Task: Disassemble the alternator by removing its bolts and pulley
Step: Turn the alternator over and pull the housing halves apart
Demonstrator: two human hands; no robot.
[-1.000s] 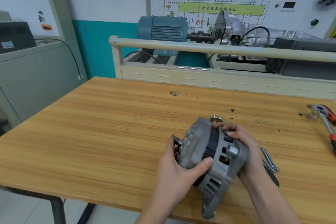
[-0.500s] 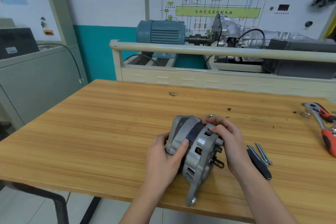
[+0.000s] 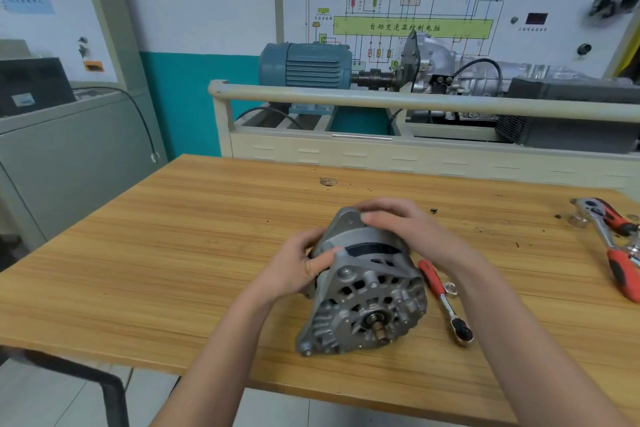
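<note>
The grey alternator [image 3: 367, 295] lies on the wooden table [image 3: 173, 260], its bare shaft end [image 3: 380, 332] turned toward me with no pulley on it. My left hand [image 3: 301, 267] grips the housing's left side, thumb curled over the rim. My right hand [image 3: 401, 229] lies over the top and far end of the housing, fingers bent round it. A small ratchet wrench with a red handle [image 3: 443, 298] lies just right of the alternator. A loose nut [image 3: 449, 288] sits beside that handle.
A larger red-handled ratchet [image 3: 609, 239] and a socket [image 3: 577, 220] lie at the table's right edge. A hole [image 3: 328, 181] marks the far tabletop. Behind the table stands a cream rail [image 3: 415, 102] with a blue motor [image 3: 304, 64]. A grey cabinet [image 3: 69, 156] is left.
The alternator has been turned so its shaft end faces me and set lower on the table. My right hand shifted from its side to its top. The small ratchet is now uncovered.
</note>
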